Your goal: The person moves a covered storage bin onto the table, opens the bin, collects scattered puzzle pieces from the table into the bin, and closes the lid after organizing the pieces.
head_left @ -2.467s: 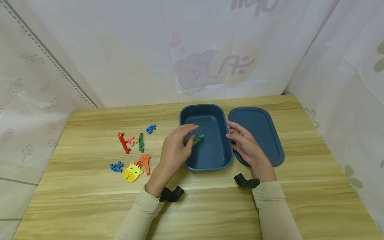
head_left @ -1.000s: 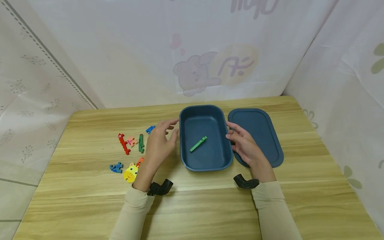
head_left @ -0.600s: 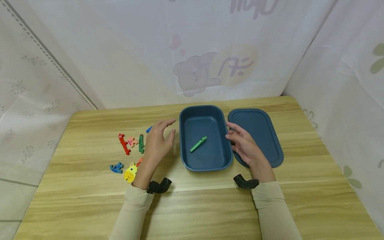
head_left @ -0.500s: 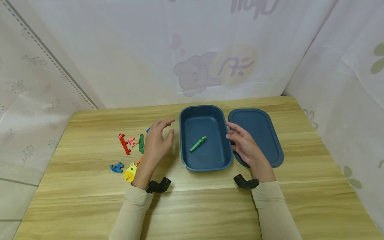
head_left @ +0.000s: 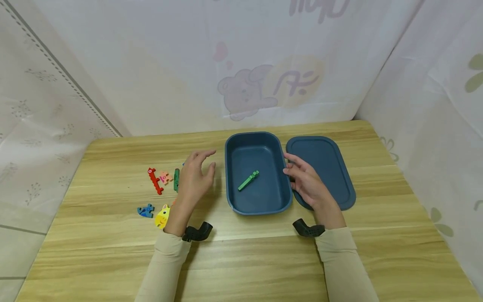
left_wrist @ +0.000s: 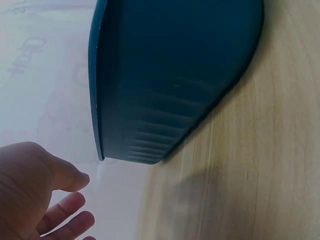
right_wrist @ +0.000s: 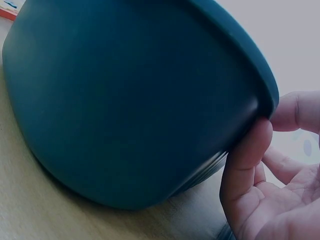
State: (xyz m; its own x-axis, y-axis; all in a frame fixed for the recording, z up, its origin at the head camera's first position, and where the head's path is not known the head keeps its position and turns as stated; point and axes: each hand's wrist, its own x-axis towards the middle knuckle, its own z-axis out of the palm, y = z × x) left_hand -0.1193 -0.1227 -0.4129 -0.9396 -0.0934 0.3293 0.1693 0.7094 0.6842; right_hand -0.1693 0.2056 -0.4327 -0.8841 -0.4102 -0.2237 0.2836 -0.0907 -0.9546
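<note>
A dark blue rectangular box (head_left: 258, 205) stands open-topped on the wooden table, with one slim green puzzle piece (head_left: 248, 180) on its floor. My right hand (head_left: 307, 182) rests its thumb and fingertips against the box's right wall, just under the rim. In the right wrist view the thumb (right_wrist: 250, 155) touches the wall from outside. Left of the box, my left hand (head_left: 194, 176) hovers with nothing in it, thumb and index finger apart. It partly hides a blue piece and an orange piece; the yellow giraffe-head piece (head_left: 162, 217) is partly behind its wrist.
The matching flat blue lid (head_left: 324, 167) lies right of the box, partly under my right hand. Left of my left hand lie a red piece (head_left: 155, 181), a pink piece (head_left: 166, 178), a dark green piece (head_left: 176, 180) and a blue piece (head_left: 145, 211). A pale printed cloth (head_left: 170, 84) hangs behind the table.
My left hand has let go of the green piece, leaving it in the box, and has moved left out over the table. The right hand has stayed at the box's side.
</note>
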